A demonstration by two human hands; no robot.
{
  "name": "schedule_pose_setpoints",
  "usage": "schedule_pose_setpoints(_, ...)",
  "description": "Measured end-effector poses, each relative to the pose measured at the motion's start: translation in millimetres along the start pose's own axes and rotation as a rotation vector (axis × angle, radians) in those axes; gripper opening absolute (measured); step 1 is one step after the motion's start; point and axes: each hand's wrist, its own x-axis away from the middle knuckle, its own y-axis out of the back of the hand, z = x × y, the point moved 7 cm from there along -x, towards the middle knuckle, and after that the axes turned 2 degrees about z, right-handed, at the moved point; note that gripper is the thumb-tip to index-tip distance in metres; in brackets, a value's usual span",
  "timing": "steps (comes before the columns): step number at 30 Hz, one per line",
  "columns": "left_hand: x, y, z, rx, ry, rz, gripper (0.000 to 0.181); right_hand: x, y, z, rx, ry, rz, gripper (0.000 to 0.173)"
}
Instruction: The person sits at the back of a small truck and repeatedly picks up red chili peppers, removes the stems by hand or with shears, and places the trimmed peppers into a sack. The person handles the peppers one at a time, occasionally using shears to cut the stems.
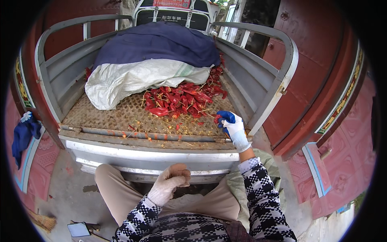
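My right hand (pixel 235 128), in a white glove with blue-coated fingers, is at the right rear corner of the truck bed. Its fingers are closed on a red pepper (pixel 216 118), of which only a small part shows. My left hand (pixel 173 181), in a pale, brown-stained glove, is above my lap with its fingers curled; whether anything is inside is hidden. Ahead of the right hand, a heap of red peppers (pixel 181 99) with stalks lies on the rusty, patterned metal floor (pixel 112 116). Bits of stalk and seeds are scattered toward the lowered tailgate (pixel 151 154).
A white woven sack (pixel 145 75) and a dark blue cloth (pixel 157 42) cover the heap behind. Metal side rails (pixel 257 27) flank the bed. Dark red doors (pixel 305 75) stand at the right. At lower left are a straw broom (pixel 43 220) and a tablet-like object (pixel 78 229).
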Motion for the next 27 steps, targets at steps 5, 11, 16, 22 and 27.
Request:
schedule_pose_setpoints(5, -5, -8, -11, -0.138, -0.08, -0.05, 0.048, 52, -27, 38, -0.127, -0.005, 0.161, 0.029)
schedule_pose_setpoints(11, -2, -24, -28, -0.319, -0.298, -0.092, 0.066, 139, -106, 19, -0.576, -0.389, 0.364, 0.03)
schedule_pose_setpoints(16, 2, -23, -44, -0.533, -0.265, -0.146, 0.059, 161, -138, 4, -0.719, -0.575, 0.53, 0.035)
schedule_pose_setpoints(22, 3, -12, -46, -0.739, -0.306, -0.202, 0.038, 150, -133, -3, -0.136, -0.405, 0.551, 0.03)
schedule_pose_setpoints(27, 0, -2, -31, -0.751, -0.365, -0.211, 0.029, 143, -112, 40, 0.297, -0.035, 0.314, 0.028)
